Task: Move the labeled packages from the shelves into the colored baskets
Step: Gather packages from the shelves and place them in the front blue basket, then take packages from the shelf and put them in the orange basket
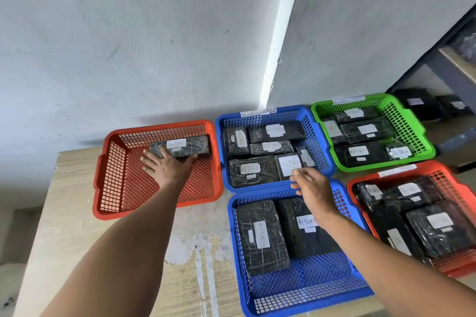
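A black wrapped package [189, 146] with a white RETURN label lies at the back of the left red basket [108, 188]. My left hand [168, 166] lies on its near side, fingers spread and straight. My right hand [313, 188] hovers with relaxed fingers over the rim between the two blue baskets, holding nothing. The far blue basket [319, 136], tagged RETURN OVERDUE, holds several labeled black packages. The near blue basket [304, 288] holds two. The green basket [407, 126] and the right red basket [461, 183] also hold several.
The baskets sit on a light wooden table [77, 239] against a grey wall. A dark metal shelf [443, 69] stands at the far right, with two more black packages [414, 103] on its low level. The table's left edge drops off beside the left red basket.
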The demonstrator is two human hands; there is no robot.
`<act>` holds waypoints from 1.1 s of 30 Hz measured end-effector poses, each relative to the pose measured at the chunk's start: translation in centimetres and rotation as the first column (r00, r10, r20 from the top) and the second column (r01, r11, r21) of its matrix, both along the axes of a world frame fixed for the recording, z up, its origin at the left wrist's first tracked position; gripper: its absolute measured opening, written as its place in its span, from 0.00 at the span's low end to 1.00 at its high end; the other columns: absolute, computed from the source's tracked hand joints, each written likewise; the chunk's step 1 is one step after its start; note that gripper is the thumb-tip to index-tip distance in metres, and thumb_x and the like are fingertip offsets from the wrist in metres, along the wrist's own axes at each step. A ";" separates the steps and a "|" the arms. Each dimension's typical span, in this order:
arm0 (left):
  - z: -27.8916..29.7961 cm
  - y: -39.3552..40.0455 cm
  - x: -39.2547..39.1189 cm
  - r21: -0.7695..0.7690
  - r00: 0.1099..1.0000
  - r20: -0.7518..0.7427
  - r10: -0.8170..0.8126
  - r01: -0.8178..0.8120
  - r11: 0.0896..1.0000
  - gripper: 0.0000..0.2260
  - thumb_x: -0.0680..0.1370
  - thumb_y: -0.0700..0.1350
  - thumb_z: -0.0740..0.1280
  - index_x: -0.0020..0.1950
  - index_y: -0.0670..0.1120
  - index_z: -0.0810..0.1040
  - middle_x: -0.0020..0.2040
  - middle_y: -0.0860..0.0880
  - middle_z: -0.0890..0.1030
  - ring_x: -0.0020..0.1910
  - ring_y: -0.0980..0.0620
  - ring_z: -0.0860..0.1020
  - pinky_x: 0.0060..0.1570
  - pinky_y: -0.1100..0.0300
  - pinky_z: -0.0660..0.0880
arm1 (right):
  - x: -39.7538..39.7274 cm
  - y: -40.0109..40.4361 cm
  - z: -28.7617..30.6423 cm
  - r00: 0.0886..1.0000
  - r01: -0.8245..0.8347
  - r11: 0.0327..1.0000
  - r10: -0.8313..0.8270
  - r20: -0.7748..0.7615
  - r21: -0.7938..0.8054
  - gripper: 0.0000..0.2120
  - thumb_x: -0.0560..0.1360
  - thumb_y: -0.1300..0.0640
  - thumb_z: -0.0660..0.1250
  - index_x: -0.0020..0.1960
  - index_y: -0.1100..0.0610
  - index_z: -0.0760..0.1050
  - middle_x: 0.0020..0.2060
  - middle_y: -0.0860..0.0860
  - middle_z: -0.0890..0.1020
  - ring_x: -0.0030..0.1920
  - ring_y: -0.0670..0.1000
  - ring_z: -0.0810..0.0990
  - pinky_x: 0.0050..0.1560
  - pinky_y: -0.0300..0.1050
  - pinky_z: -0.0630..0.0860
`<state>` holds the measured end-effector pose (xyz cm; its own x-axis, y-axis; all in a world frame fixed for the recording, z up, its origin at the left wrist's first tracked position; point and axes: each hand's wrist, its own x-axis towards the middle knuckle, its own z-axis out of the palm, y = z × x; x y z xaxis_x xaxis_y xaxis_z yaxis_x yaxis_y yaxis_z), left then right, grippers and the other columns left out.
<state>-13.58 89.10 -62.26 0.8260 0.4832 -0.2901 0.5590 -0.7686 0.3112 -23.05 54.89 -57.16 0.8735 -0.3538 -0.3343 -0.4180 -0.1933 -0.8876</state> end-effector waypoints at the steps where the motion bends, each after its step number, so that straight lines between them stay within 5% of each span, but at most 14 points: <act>1: 0.7 -0.5 -0.2 0.006 0.999 0.041 -0.034 0.034 0.999 0.49 0.74 0.72 0.62 0.82 0.44 0.47 0.81 0.35 0.42 0.80 0.35 0.40 0.77 0.39 0.43 | -0.4 -0.5 0.1 1.000 0.006 1.000 -0.006 0.002 -0.014 0.08 0.79 0.53 0.68 0.43 0.55 0.79 0.41 0.53 0.85 0.42 0.54 0.85 0.43 0.51 0.78; 4: 2.8 -2.8 -0.8 -0.011 0.972 0.184 -0.147 0.152 0.988 0.39 0.79 0.66 0.58 0.82 0.44 0.52 0.82 0.39 0.44 0.81 0.40 0.41 0.78 0.42 0.41 | -1.5 -2.3 0.7 1.000 0.010 0.997 -0.008 0.026 -0.072 0.10 0.75 0.46 0.69 0.44 0.53 0.80 0.41 0.51 0.85 0.45 0.52 0.84 0.46 0.51 0.78; 9: 6.6 -10.1 -2.4 0.000 0.869 0.368 -0.331 0.356 0.935 0.31 0.82 0.63 0.54 0.80 0.46 0.60 0.83 0.44 0.51 0.81 0.46 0.44 0.79 0.46 0.41 | -4.3 -7.3 3.2 0.994 -0.039 0.981 0.058 0.097 -0.190 0.03 0.77 0.55 0.71 0.46 0.54 0.80 0.42 0.50 0.84 0.44 0.47 0.81 0.47 0.42 0.74; 14: 9.1 -20.8 -4.8 0.096 0.711 0.502 -0.492 0.520 0.849 0.23 0.81 0.58 0.58 0.69 0.43 0.75 0.76 0.40 0.67 0.79 0.40 0.57 0.78 0.43 0.52 | -8.6 -15.3 5.8 0.979 -0.023 0.971 0.070 0.191 -0.238 0.06 0.71 0.48 0.68 0.42 0.51 0.78 0.36 0.47 0.83 0.38 0.40 0.80 0.43 0.40 0.75; 23: 12.5 -45.2 -13.7 0.151 0.439 0.628 -0.643 0.741 0.654 0.21 0.79 0.58 0.59 0.56 0.44 0.81 0.57 0.43 0.80 0.59 0.39 0.76 0.59 0.46 0.75 | -21.5 -35.6 9.5 0.972 0.181 0.919 -0.111 0.209 -0.351 0.04 0.76 0.61 0.69 0.44 0.55 0.81 0.40 0.48 0.84 0.44 0.47 0.81 0.44 0.41 0.72; 26: 12.8 -53.3 -17.1 0.112 0.386 0.626 -0.677 0.815 0.568 0.20 0.79 0.57 0.59 0.55 0.44 0.82 0.53 0.43 0.81 0.54 0.39 0.79 0.54 0.48 0.77 | -25.5 -42.6 11.0 0.963 0.256 0.893 -0.203 0.177 -0.371 0.04 0.76 0.61 0.68 0.46 0.56 0.82 0.42 0.49 0.84 0.45 0.47 0.79 0.41 0.37 0.66; 33: 13.8 -67.5 -20.9 0.015 0.322 0.627 -0.709 0.905 0.425 0.13 0.79 0.51 0.63 0.52 0.45 0.83 0.49 0.45 0.82 0.49 0.42 0.80 0.48 0.53 0.77 | -28.3 -54.4 13.4 0.940 0.334 0.894 -0.294 0.171 -0.300 0.07 0.78 0.61 0.65 0.50 0.56 0.81 0.50 0.49 0.84 0.52 0.45 0.79 0.52 0.38 0.74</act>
<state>-34.43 21.56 -48.50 0.7840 -0.5438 0.2996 -0.6020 -0.5478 0.5810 -51.31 0.48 -43.77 0.7249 -0.6864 -0.0579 -0.4001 -0.3510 -0.8466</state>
